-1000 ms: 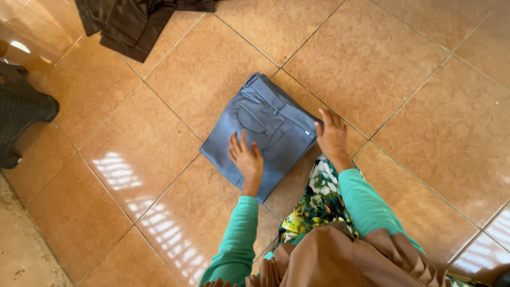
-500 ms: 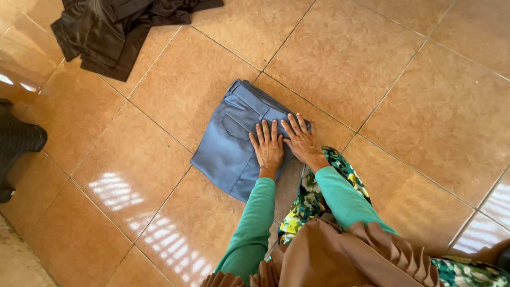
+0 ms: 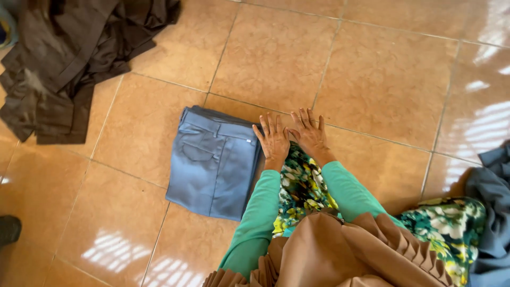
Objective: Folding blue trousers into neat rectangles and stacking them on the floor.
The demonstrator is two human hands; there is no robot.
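A dark brown garment [image 3: 69,58] is lying crumpled at about ten o'clock on the tiled floor [image 3: 382,74], well apart from everything else. A dark shoe [image 3: 8,229] is just showing at the left edge, at about eight o'clock.

Near the middle, slightly to nine o'clock of the hands, the blue trousers [image 3: 215,162] are sitting folded into a neat rectangle, waistband and back pocket facing up, the edges fairly square.

The left hand [image 3: 273,141] is lying flat, fingers spread, at the trousers' right edge near the top corner; it looks to be touching or just overlapping the cloth, though I cannot tell which for certain. The right hand [image 3: 311,135] is lying flat beside it at three o'clock, palm down on bare tile, clear of the fabric. Both hands are open and gripping nothing, close together, thumbs nearly meeting.

To my eye the step in hand is pressing the fold flat. Doing it well would mean keeping the palms flat and pushing evenly outward from the folded edge, so the layers are not dragged askew, and holding that right edge down so the stack stays aligned.

Over at four o'clock a grey-blue cloth [image 3: 491,212] is lying bunched at the right edge, beside the person's floral skirt [image 3: 446,220].
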